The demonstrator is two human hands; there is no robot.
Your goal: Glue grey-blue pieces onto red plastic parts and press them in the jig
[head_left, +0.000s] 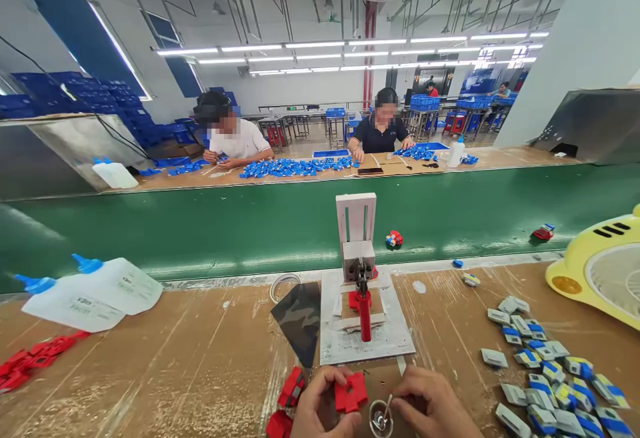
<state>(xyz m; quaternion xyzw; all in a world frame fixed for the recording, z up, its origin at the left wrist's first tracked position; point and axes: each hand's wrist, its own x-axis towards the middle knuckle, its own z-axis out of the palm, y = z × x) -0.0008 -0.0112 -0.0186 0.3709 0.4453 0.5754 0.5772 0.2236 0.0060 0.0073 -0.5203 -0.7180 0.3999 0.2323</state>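
Between its thumb and fingers, my left hand [323, 408] holds a red plastic part [351, 391] at the bottom centre. My right hand [430, 401] pinches a thin pale stick [389, 403], whose lower end is in a small round cup [381, 419] with shiny contents. The cup stands between my two hands. More red parts [291, 387] lie just left of my left hand. Beyond my hands stands a clamp fixture with a red handle [365, 318] on a white base plate [327, 351], with a red piece under the clamp.
White bottles with blue caps [125, 285] and red parts [37, 357] lie left. Grey, blue and yellow pieces [540, 381] are scattered right, near a yellow fan [610, 265]. Across a green belt [200, 225], two people handle blue parts [295, 167].
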